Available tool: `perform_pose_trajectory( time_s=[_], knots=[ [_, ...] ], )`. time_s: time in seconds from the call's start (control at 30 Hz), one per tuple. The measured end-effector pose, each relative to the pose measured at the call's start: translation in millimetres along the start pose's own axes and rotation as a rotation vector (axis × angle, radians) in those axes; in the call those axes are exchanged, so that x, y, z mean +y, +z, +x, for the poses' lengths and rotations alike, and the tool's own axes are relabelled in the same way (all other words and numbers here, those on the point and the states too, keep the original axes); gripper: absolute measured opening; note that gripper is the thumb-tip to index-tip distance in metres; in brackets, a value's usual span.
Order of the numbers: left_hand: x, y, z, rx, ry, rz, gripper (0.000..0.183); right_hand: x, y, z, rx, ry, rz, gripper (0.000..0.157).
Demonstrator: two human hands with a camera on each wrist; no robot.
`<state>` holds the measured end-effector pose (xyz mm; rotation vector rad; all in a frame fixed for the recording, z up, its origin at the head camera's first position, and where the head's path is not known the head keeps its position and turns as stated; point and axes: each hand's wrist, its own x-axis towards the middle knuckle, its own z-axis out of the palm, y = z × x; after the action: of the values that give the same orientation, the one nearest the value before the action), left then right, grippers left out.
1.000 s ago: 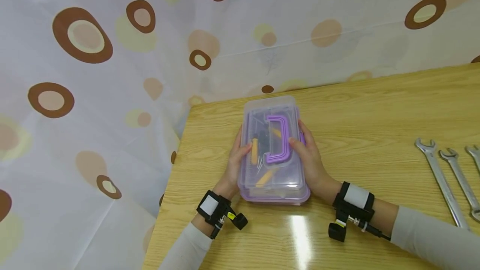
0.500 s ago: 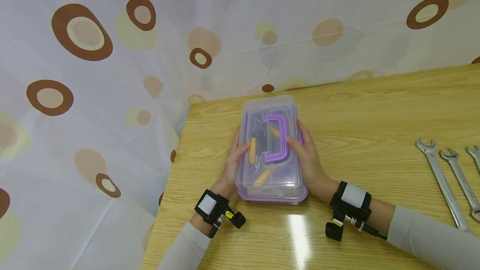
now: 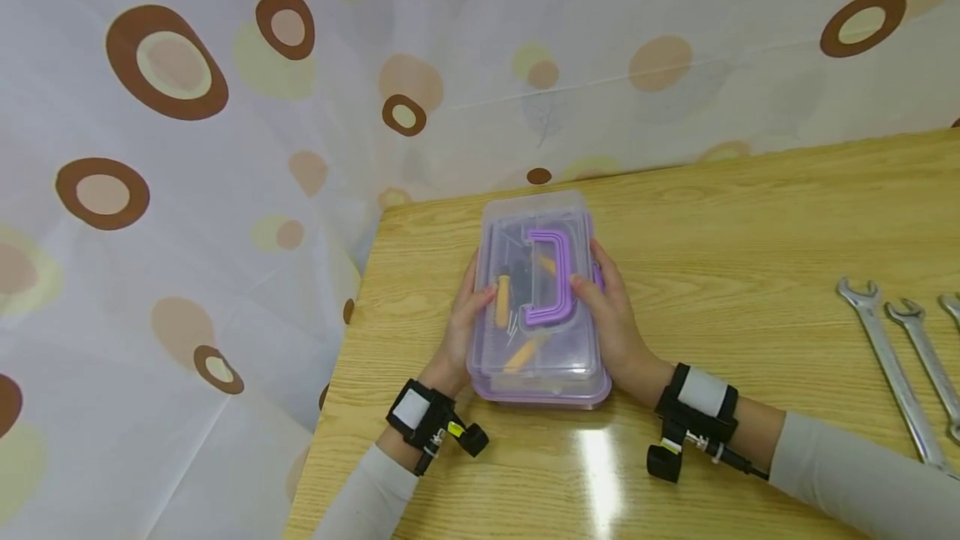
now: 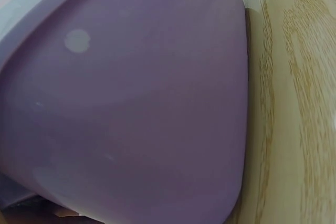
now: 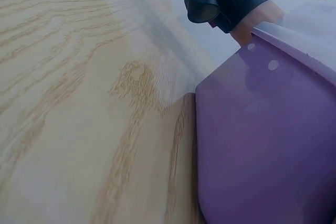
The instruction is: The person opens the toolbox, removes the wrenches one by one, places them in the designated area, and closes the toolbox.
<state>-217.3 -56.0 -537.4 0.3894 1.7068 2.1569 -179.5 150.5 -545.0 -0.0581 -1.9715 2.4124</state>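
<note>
A purple toolbox [image 3: 542,365] with a clear lid sits on the wooden table, its purple carry handle [image 3: 558,277] folded down on the lid. Through the lid I see orange-handled tools [image 3: 502,301] and a few thin white pieces. My left hand [image 3: 459,336] grips the box's left side, thumb on the lid's edge. On the opposite side my right hand [image 3: 621,332] grips it, its thumb beside the handle. The fingers under and behind the sides are partly hidden. Both wrist views show mainly the purple end wall [image 4: 136,98] close to the tabletop.
Several open-ended wrenches, among them a large wrench [image 3: 892,365] and a smaller wrench [image 3: 926,361], lie at the right of the table [image 3: 735,273]. A patterned cloth [image 3: 480,140] hangs behind and along the left. Each wrist wears a strapped camera.
Both hands and the toolbox have shifted slightly to the left on the table. The grip looks the same, and the wrenches stay put.
</note>
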Motion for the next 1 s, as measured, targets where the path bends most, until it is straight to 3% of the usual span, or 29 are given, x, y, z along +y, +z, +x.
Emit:
perform_pose_trajectory(
  time_s=[0.3,1.0],
  knots=[
    [1.3,-3.1,-1.3,0.006,-0.001,-0.043,0.071,2,3.8,1,0.002,0.008,0.005,0.072],
    [0.9,-13.9,-4.1,0.009,0.024,0.012,0.068,5,14.1,4,-0.010,-0.004,0.010,0.072]
  ],
)
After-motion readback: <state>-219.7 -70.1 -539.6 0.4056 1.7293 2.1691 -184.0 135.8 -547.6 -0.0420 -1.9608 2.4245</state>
